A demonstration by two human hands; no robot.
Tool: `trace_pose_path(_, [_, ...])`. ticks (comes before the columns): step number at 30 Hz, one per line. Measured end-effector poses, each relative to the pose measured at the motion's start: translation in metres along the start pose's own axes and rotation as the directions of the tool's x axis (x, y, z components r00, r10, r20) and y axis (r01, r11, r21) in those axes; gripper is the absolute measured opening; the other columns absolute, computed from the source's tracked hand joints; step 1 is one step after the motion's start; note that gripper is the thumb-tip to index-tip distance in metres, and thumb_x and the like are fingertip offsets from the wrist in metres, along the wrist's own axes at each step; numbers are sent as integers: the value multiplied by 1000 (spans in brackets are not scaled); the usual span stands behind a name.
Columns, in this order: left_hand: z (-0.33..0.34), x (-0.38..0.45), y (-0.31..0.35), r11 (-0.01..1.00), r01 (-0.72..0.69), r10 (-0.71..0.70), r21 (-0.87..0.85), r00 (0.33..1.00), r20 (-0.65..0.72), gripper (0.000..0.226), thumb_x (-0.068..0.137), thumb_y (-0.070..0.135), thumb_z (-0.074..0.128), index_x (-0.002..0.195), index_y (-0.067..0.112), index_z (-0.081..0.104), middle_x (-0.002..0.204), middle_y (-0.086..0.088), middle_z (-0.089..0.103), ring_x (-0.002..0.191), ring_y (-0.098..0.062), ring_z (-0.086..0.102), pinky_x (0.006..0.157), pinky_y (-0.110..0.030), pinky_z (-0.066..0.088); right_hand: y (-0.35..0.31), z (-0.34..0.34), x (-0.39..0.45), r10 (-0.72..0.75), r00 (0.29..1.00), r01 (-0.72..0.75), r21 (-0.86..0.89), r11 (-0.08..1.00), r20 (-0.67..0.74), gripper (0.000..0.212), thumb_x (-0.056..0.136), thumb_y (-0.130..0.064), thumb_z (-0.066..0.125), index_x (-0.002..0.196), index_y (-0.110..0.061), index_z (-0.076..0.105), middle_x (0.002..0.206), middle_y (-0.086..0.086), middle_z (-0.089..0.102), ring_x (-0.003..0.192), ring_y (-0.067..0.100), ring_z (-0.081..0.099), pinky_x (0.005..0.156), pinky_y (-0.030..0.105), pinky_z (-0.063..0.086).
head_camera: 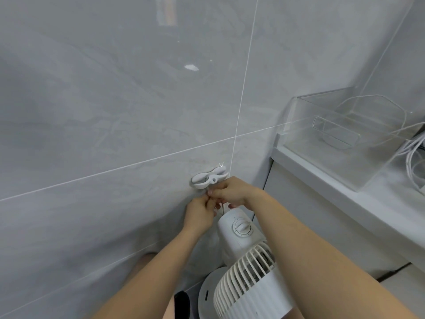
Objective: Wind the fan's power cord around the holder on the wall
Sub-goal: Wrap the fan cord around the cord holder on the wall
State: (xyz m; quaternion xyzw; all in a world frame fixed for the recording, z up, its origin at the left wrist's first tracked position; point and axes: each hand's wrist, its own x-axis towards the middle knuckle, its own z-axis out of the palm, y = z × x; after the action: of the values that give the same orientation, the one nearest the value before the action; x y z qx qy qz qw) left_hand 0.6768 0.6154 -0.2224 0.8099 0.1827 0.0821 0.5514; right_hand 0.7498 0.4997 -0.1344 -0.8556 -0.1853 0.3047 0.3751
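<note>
A white bow-shaped cord holder [208, 178] is stuck on the grey tiled wall. Just below it my left hand [199, 212] and my right hand [230, 191] meet, both with curled fingers pinching the fan's thin cord [222, 209], of which only a short piece shows between them. The white fan [246, 261] stands on the floor under my hands, its round dial facing up and its grille toward me.
To the right, a white counter [345, 194] carries a clear plastic bin [349, 134] and a bundle of white cables [414, 155]. The tiled wall [115, 111] fills the left. My knee and a dark object show at the bottom by the fan's base.
</note>
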Motion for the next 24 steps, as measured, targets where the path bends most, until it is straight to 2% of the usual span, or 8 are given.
trace_pose_path(3, [-3,-1,-9,977,-111,111,181,994,10,37,96,46,46,91,21,72,91,-4,80,86,-31,75,80,-47,60,3,-2,6,-48,997,46,-50,998,-55,25,99,-24,68,106,-2,78,86,6,66,71,10,55,59,15,42])
trace_pose_path(6, [-13,-8,-4,861,-217,180,460,976,123,41,94,51,41,97,22,70,95,-5,79,91,-34,73,77,-44,59,5,-7,9,-65,996,58,-116,991,-54,24,99,-24,68,101,-2,78,91,5,71,70,4,58,50,7,41])
trace_pose_path(10, [-39,-19,23,411,-425,290,806,900,327,34,97,40,43,101,22,72,97,-9,77,91,-38,71,67,-38,49,2,-10,4,-47,999,47,-132,990,3,37,105,-32,58,109,0,75,95,5,73,83,16,62,54,15,44])
trace_pose_path(11, [-50,-23,32,315,-495,376,809,848,373,35,98,39,41,99,22,72,93,-8,76,86,-38,71,65,-38,48,1,-9,2,-32,999,36,-130,991,30,36,107,-34,54,111,-3,73,94,4,74,87,18,62,57,20,42])
trace_pose_path(13, [-74,-31,53,112,-636,571,764,670,474,32,96,36,45,85,20,70,80,-3,72,80,-32,68,67,-39,50,0,-9,1,7,997,3,-131,991,71,32,109,-36,48,112,-11,68,95,3,77,88,19,60,61,25,40])
trace_pose_path(16, [-111,-32,74,-177,-703,651,689,441,618,19,88,31,58,90,18,71,95,-2,73,104,-30,64,94,-44,46,1,-9,1,36,996,-22,-160,987,83,31,109,-41,46,98,-18,63,100,7,79,78,16,58,63,27,40])
trace_pose_path(20, [-160,-20,98,-473,-612,456,634,445,770,52,81,39,58,126,14,65,133,-11,66,134,-36,53,117,-48,30,9,-14,3,47,999,-45,-168,985,10,46,104,-55,50,80,-18,64,77,-1,63,70,17,55,71,29,43])
trace_pose_path(24, [-175,-13,108,-589,-612,311,528,432,847,69,80,43,57,144,17,53,143,-14,60,142,-38,45,120,-50,23,19,-21,6,27,1000,-27,-18,999,-6,37,104,-43,58,79,-17,66,76,0,53,69,17,47,74,31,40])
